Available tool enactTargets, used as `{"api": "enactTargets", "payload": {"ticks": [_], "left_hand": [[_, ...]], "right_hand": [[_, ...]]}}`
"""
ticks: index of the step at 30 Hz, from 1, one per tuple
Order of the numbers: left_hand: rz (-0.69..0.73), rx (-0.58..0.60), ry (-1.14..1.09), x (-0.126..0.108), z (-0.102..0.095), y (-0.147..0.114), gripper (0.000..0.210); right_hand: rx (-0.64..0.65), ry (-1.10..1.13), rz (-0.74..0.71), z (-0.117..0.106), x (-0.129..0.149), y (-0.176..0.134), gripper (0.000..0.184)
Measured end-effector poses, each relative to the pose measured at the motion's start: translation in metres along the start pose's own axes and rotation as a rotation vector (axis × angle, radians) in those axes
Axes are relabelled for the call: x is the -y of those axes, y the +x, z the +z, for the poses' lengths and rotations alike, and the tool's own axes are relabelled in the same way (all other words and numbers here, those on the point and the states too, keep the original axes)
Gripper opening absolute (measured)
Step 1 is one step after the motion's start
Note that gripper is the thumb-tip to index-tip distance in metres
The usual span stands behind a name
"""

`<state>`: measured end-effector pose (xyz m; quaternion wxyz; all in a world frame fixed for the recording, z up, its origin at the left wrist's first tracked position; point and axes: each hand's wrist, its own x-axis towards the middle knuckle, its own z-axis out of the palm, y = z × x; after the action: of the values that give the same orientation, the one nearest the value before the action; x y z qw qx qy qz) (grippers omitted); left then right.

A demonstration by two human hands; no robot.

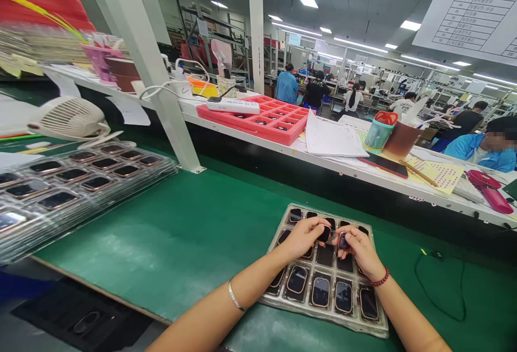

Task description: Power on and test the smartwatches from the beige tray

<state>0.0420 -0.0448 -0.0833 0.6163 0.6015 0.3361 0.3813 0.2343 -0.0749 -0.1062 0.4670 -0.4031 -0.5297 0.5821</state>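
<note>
Over a clear plastic tray of smartwatch bodies, both my hands are raised close together. My left hand pinches a black-faced smartwatch body between thumb and fingers. In my right hand is a second small dark smartwatch body, gripped by thumb and fingertips. Below them, in the near row of the tray, lie several smartwatch bodies with rose-gold rims, such as this smartwatch body. Two pockets under my hands show only dark bottoms. My hands hide part of the far rows.
Stacked trays with more smartwatch bodies stand at the left, by a beige fan. A white post rises from the green bench. The shelf holds a red foam tray and papers. A black cable lies right.
</note>
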Motion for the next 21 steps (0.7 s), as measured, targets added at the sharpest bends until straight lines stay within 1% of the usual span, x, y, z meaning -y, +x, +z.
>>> {"api": "enactTargets", "payload": {"ticks": [6, 10, 21], "left_hand": [[0.074, 0.002, 0.037, 0.013, -0.001, 0.004, 0.027], [0.077, 0.001, 0.064, 0.022, -0.002, 0.006, 0.023], [0.109, -0.021, 0.161, 0.026, -0.002, 0.007, 0.026]], "right_hand": [[-0.006, -0.025, -0.034, 0.004, 0.004, 0.0, 0.03], [-0.008, -0.072, -0.031, 0.005, 0.003, 0.0, 0.027], [0.006, -0.09, -0.028, 0.005, 0.001, 0.0, 0.026]]}}
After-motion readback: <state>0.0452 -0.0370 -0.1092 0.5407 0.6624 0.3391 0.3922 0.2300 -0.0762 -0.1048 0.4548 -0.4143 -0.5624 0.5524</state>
